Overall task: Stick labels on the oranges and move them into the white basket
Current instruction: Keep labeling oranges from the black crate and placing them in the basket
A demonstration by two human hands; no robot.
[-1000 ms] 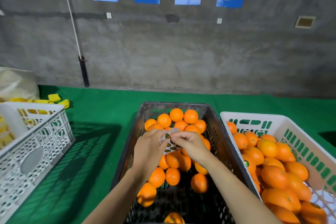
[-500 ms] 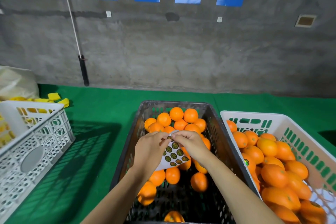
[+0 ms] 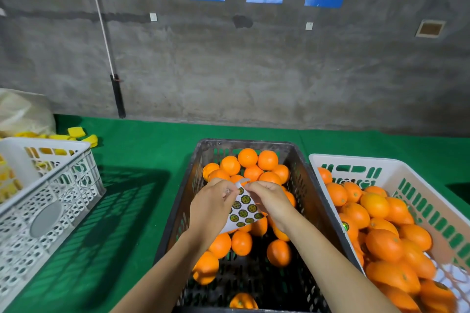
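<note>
Round orange oranges (image 3: 248, 157) fill the black plastic crate (image 3: 300, 168); above it, left hand (image 3: 212, 208) and right hand (image 3: 270, 202) pinch a white label sheet (image 3: 244, 208) (white slatted basket (image 3: 417, 185) at 3 o'clock).

Bright oranges (image 3: 256, 168) filled a black slotted crate (image 3: 302, 185) on the green cloth (image 3: 142, 155). Right of the crate stood a white basket (image 3: 396, 170) with green slots; above it, a white sheet (image 3: 244, 208) carried dark round labels with gold centres.

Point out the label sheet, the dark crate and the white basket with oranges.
label sheet (image 3: 244, 208), head view, on its printed face.
dark crate (image 3: 250, 144), head view, on its far rim.
white basket (image 3: 356, 157), head view, on its far rim.
</note>
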